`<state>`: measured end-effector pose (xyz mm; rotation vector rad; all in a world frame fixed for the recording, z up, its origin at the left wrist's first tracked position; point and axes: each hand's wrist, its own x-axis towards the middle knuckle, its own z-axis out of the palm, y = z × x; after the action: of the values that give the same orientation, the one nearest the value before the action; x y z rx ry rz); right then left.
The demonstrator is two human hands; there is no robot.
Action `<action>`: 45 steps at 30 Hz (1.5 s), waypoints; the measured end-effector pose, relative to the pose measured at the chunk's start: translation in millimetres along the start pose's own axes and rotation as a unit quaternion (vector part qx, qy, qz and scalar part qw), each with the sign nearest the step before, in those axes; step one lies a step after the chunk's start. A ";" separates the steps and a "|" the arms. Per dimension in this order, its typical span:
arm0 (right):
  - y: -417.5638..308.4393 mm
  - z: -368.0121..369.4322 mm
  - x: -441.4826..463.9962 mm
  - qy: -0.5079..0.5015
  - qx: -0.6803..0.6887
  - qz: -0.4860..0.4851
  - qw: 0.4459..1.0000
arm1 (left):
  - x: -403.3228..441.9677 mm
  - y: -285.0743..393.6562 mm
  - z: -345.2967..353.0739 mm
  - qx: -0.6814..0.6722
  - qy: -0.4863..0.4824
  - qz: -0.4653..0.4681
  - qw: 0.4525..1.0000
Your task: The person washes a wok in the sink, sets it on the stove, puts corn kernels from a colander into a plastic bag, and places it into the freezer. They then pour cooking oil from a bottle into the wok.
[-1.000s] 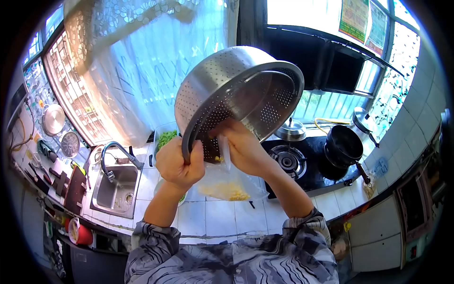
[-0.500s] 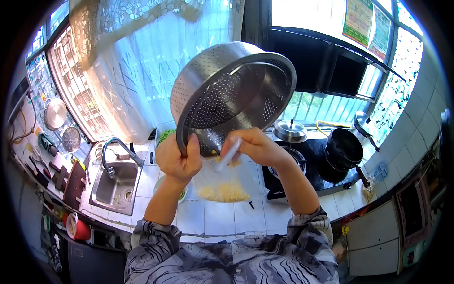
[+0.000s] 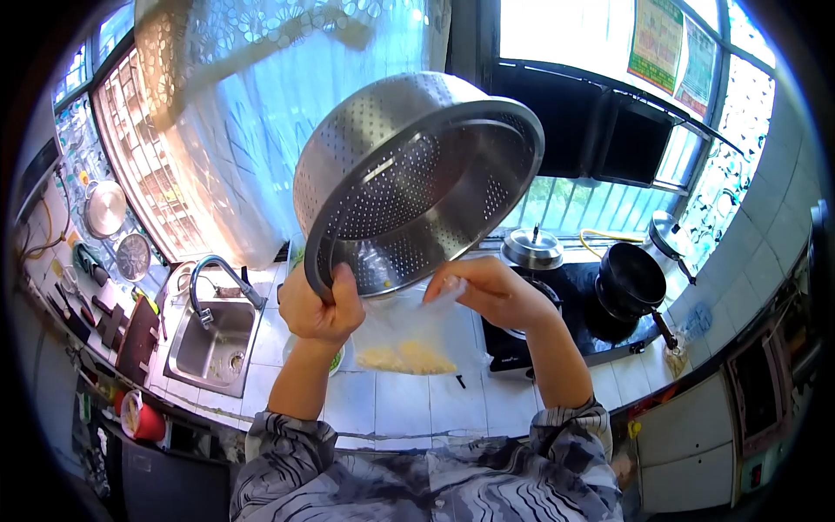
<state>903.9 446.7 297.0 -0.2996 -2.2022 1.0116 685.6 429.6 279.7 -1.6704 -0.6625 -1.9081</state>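
A steel colander (image 3: pixel 348 148) is tipped on its side above the counter, its open mouth facing down toward me. My left hand (image 3: pixel 322 304) is closed round its lower left rim, thumb on the inner side. Closed at the colander's lower right, my right hand (image 3: pixel 496 291) pinches the top of a clear plastic bag (image 3: pixel 391 326). Pale yellow pieces (image 3: pixel 409 358) lie in the bottom of the bag, which hangs below the colander's lower rim. One small yellow bit sticks inside the colander near that rim. Part of the bag's mouth is hidden behind my right fingers.
A sink (image 3: pixel 209 348) with a curved faucet (image 3: pixel 202 291) is to the left. On the right, a black stove (image 3: pixel 565 326) carries a lidded pot (image 3: pixel 533 250) and a black wok (image 3: pixel 631 278). Behind my left wrist, a bowl (image 3: pixel 337 358) with something green is partly hidden.
The colander has shifted slightly left and shows more of its inside. My left hand has moved a little left and down; my right hand is slightly lower and farther right with the bag's top.
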 end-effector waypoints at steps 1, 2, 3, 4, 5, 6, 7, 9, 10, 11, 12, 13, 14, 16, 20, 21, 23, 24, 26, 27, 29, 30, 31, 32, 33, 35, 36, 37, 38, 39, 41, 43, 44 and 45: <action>-2.2 2.5 -2.1 0.022 -0.002 0.005 1.000 | 0.4 1.4 0.4 -0.032 0.006 -0.002 0.999; -3.4 3.3 -2.0 0.044 -0.004 0.010 0.999 | 2.4 3.1 2.2 -0.031 0.009 0.000 0.999; 2.6 4.6 1.8 0.060 -0.075 -0.082 0.992 | 4.8 6.3 3.8 -0.042 0.021 0.014 0.999; 3.3 8.6 3.3 0.060 -0.076 -0.083 0.992 | 6.8 9.1 3.6 -0.053 0.033 0.027 0.998; 3.7 14.1 3.3 0.067 -0.081 -0.092 0.990 | 7.7 11.0 0.2 -0.038 0.010 0.041 0.998; 3.5 16.8 2.7 0.074 -0.087 -0.101 0.988 | 9.8 14.8 -1.1 -0.038 0.010 0.041 0.998; 2.1 16.2 2.5 0.075 -0.088 -0.101 0.988 | 12.6 19.2 -1.1 -0.039 -0.003 0.032 0.999; -1.1 15.0 2.3 0.032 -0.133 -0.123 0.983 | 13.2 20.1 -0.7 -0.039 -0.016 0.021 0.999; -0.5 14.8 0.6 0.032 -0.133 -0.122 0.983 | 10.8 17.2 -0.3 -0.037 -0.007 0.026 0.999; 1.1 14.4 -2.9 0.027 -0.079 -0.116 0.990 | 7.7 14.4 0.8 -0.034 0.003 0.030 0.999; 3.3 14.3 -6.7 0.020 -0.024 -0.108 0.994 | 3.6 10.8 2.5 -0.034 0.003 0.029 0.999; 6.5 14.2 -11.8 0.019 -0.024 -0.107 0.994 | -1.8 6.6 4.6 -0.047 0.017 -0.006 0.999; 10.7 14.1 -18.6 0.020 0.004 -0.065 0.998 | -7.0 3.3 6.1 -0.058 0.031 -0.041 0.997; 20.1 14.8 -32.2 0.019 0.035 -0.020 0.999 | -15.6 2.6 10.1 -0.070 0.033 -0.138 0.987; 32.2 37.4 -55.6 -0.067 0.081 0.011 0.994 | -57.1 -2.1 19.0 -0.111 0.011 -0.386 0.916; 32.5 50.2 -60.5 -0.083 0.084 0.076 0.990 | -82.9 -10.0 17.5 -0.148 -0.005 -0.443 0.884; 36.5 77.8 -72.3 -0.098 0.097 0.152 0.979 | -137.0 -17.9 23.1 -0.149 0.000 -0.564 0.812; 43.0 90.3 -76.6 -0.125 0.012 0.169 0.977 | -172.6 -24.8 20.7 -0.164 -0.001 -0.616 0.771; 61.1 116.6 -87.7 -0.156 -0.062 0.194 0.966 | -232.8 -28.4 11.6 -0.126 -0.020 -0.669 0.732; 76.2 130.5 -94.9 -0.172 -0.084 0.216 0.957 | -256.5 -28.0 8.9 -0.093 -0.036 -0.708 0.699; 99.6 152.5 -107.9 -0.191 -0.104 0.250 0.944 | -289.2 -22.8 8.3 -0.071 -0.025 -0.737 0.672; 105.4 157.5 -111.3 -0.194 -0.097 0.254 0.943 | -303.5 -21.8 8.8 -0.055 -0.010 -0.755 0.653; 109.4 161.2 -113.9 -0.189 -0.090 0.264 0.942 | -318.6 -22.7 7.6 -0.051 -0.010 -0.759 0.649; 114.2 163.5 -116.5 -0.183 -0.085 0.273 0.941 | -332.7 -25.0 6.1 -0.015 -0.017 -0.771 0.637; 120.6 165.7 -120.0 -0.186 -0.082 0.275 0.940 | -344.9 -28.0 5.2 0.020 -0.022 -0.781 0.624; 132.6 170.9 -126.8 -0.149 -0.045 0.294 0.943 | -364.8 -33.6 3.2 0.026 -0.013 -0.790 0.613; 137.5 172.0 -129.6 -0.150 -0.042 0.295 0.943 | -366.7 -33.7 2.8 0.030 -0.003 -0.797 0.604; 141.5 172.3 -132.4 -0.139 -0.037 0.296 0.944 | -368.6 -33.6 1.8 0.033 -0.003 -0.798 0.602; 144.0 172.2 -134.8 -0.128 -0.033 0.297 0.946 | -370.1 -33.9 1.1 0.030 0.006 -0.803 0.595; 144.3 170.8 -135.9 -0.129 -0.031 0.299 0.945 | -373.6 -34.4 0.1 0.027 0.015 -0.808 0.589; 144.4 167.3 -136.8 -0.147 -0.061 0.301 0.940 | -390.7 -37.4 -4.4 0.038 0.013 -0.800 0.598; 145.8 165.4 -137.3 -0.157 -0.048 0.310 0.937 | -398.0 -34.7 -11.0 0.048 0.012 -0.793 0.608; 146.1 164.7 -138.1 -0.166 -0.038 0.317 0.933 | -402.0 -31.8 -13.6 0.030 0.003 -0.804 0.593; 147.7 164.9 -141.1 -0.169 -0.037 0.318 0.932 | -404.5 -29.8 -16.6 0.011 -0.006 -0.815 0.579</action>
<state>887.0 384.9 42.5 -0.9856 -2.5165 1.4016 697.7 465.7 -124.5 -0.6997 -2.8813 -2.6939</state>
